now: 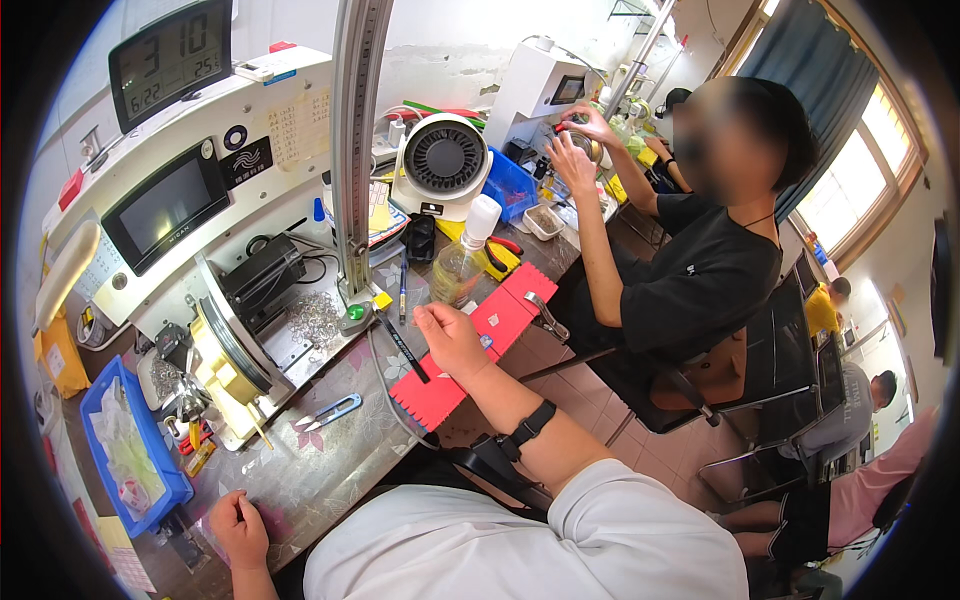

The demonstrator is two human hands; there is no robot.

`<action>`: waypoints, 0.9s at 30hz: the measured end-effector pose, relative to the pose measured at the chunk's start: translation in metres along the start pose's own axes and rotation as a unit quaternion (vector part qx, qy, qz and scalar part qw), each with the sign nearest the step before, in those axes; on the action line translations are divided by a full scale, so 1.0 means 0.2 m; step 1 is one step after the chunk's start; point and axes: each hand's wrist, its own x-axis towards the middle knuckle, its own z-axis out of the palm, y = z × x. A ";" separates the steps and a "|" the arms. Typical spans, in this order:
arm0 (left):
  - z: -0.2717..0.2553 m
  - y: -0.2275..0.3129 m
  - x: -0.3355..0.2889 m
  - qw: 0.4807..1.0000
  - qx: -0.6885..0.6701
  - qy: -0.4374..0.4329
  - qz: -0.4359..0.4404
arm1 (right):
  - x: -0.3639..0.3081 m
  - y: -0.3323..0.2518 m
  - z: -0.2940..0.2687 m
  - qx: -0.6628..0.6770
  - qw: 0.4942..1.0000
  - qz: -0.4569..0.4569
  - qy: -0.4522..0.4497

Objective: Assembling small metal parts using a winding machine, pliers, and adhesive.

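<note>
A flat red board is lying along the bench edge, slanting from near left to far right, with toothed edges showing at its near-left and far ends. A small pale piece is resting on its face. The right hand, fingers curled, is overlying the board's middle; contact is not being confirmed. A blue basket, nearest the left hand, is sitting upright, holding clear plastic bags.
</note>
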 end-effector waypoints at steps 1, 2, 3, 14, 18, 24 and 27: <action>0.00 0.00 0.00 1.000 0.000 0.000 0.000 | 0.00 0.00 0.00 0.000 1.000 0.001 0.000; 0.00 0.00 0.00 1.000 -0.002 0.000 0.001 | 0.00 0.00 0.00 0.000 1.000 0.001 0.000; 0.00 0.01 0.00 1.000 -0.004 -0.001 0.001 | 0.00 0.00 0.00 0.002 1.000 -0.001 0.001; 0.00 0.04 0.01 1.000 -0.021 0.005 0.007 | -0.01 -0.03 -0.03 -0.015 1.000 0.004 -0.001; 0.00 -0.01 -0.03 1.000 0.008 -0.008 -0.009 | -0.26 -0.18 -0.23 -0.033 0.999 -0.031 -0.020; -0.02 -0.13 -0.02 0.998 0.022 0.005 0.060 | -1.17 0.09 -0.97 -0.251 0.867 0.381 -0.199; -0.08 0.14 0.06 0.979 0.178 -0.101 0.003 | -1.51 0.03 -1.05 -0.113 0.837 0.480 -0.238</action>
